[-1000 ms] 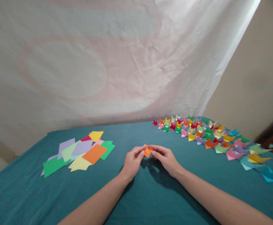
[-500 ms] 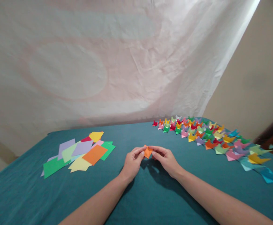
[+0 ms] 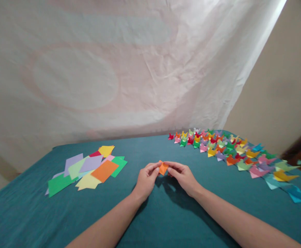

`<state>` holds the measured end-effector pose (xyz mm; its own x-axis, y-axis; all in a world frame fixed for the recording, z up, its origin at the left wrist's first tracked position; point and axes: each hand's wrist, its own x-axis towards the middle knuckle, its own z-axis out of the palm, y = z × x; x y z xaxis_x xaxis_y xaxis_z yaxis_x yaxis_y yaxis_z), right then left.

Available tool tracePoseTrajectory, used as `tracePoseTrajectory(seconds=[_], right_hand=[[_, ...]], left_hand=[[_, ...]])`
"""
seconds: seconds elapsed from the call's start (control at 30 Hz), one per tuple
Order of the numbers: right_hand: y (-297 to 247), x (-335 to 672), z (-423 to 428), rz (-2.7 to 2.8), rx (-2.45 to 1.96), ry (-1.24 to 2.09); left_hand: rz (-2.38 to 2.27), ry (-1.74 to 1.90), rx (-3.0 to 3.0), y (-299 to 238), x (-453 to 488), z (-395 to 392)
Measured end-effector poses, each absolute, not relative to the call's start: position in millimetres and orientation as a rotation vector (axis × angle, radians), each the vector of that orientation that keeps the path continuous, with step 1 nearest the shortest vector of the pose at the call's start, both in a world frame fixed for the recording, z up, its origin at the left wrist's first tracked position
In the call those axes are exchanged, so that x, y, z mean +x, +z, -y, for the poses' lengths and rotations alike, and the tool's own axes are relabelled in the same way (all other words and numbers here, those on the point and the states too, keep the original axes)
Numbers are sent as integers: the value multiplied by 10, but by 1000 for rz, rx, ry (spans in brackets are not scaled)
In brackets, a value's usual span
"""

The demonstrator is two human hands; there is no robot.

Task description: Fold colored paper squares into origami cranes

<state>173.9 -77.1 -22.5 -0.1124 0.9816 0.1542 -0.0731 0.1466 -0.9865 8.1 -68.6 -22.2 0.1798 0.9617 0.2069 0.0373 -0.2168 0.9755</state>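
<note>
A small piece of folded orange paper (image 3: 163,168) is held up between my two hands, a little above the table, casting a shadow below. My left hand (image 3: 148,179) pinches its left side between thumb and fingers. On the opposite side, my right hand (image 3: 182,176) grips the paper's right edge with thumb and forefinger. The lower fingers of both hands are partly hidden behind.
Loose coloured paper sheets (image 3: 88,169) overlap in a pile at the left. Several rows of folded paper birds (image 3: 233,159) stand along the right. A teal cloth (image 3: 150,220) covers the table, and a pale sheet (image 3: 129,69) hangs behind it.
Almost nothing differs. Both hands keep their hold on the folded orange paper at the same place.
</note>
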Motion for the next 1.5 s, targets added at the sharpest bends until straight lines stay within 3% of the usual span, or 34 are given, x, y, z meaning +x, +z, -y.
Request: tracePoseTrajectory(seconds=[1.5], right_hand=[[-216, 1731, 770, 1290, -982, 1205]], left_hand=[[-820, 1118, 1422, -260, 110, 683]])
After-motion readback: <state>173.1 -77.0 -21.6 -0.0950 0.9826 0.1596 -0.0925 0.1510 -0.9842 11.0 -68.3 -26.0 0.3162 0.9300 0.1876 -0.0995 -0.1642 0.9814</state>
